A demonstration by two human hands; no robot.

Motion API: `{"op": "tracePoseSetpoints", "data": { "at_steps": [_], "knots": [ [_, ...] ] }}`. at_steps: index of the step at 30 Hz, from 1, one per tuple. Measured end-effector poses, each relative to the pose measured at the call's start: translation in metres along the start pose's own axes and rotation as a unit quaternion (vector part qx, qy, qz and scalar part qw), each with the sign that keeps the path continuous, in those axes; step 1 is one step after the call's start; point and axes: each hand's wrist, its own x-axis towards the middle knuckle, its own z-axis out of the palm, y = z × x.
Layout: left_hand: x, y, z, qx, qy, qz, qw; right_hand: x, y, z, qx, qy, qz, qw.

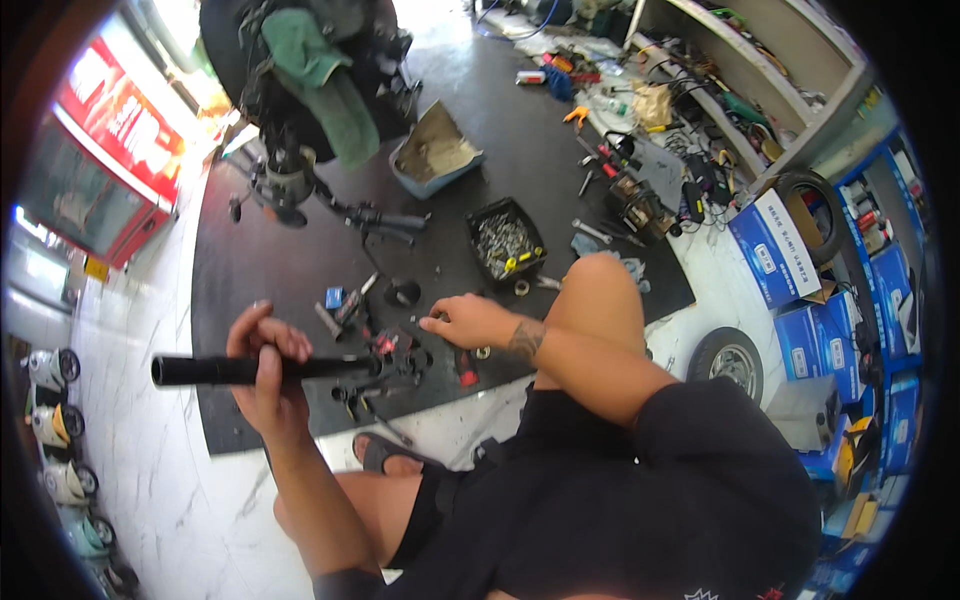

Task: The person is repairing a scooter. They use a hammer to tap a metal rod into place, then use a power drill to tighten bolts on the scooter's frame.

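Observation:
My left hand (pixel 268 365) grips a black tube (pixel 205 370) that lies level across the palm. Its hollow end points left, and the thumb presses over its near side. The tube's narrower right end reaches over a cluster of black and red parts (pixel 395 350) on the dark mat (pixel 300 420). My right hand (pixel 475 322) is low over the mat, right of that cluster, with its fingers curled together. What they hold, if anything, is too small to make out. Just below the right hand lies a red-and-black handled tool (pixel 466 368).
A black bin of small hardware (pixel 507 243) and a grey-blue tub (pixel 437 158) stand beyond my hands. A partly stripped scooter (pixel 300 150) with a green cloth is at the far left. Tools and a vise-like device (pixel 640 203) lie right; a wheel (pixel 727 365) stands near blue boxes (pixel 775 250).

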Motion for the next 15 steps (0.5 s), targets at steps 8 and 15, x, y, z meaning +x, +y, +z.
{"op": "tracePoseSetpoints", "data": {
  "at_steps": [8,15],
  "knots": [
    [0.029,-0.020,-0.009,-0.024,0.020,-0.083,0.996,-0.024,0.047,-0.034,-0.056,0.135,-0.048,0.988],
    [0.075,-0.052,0.010,-0.004,0.074,-0.112,0.991,-0.142,0.075,-0.144,-0.111,0.271,0.138,0.946]
  ]
}}
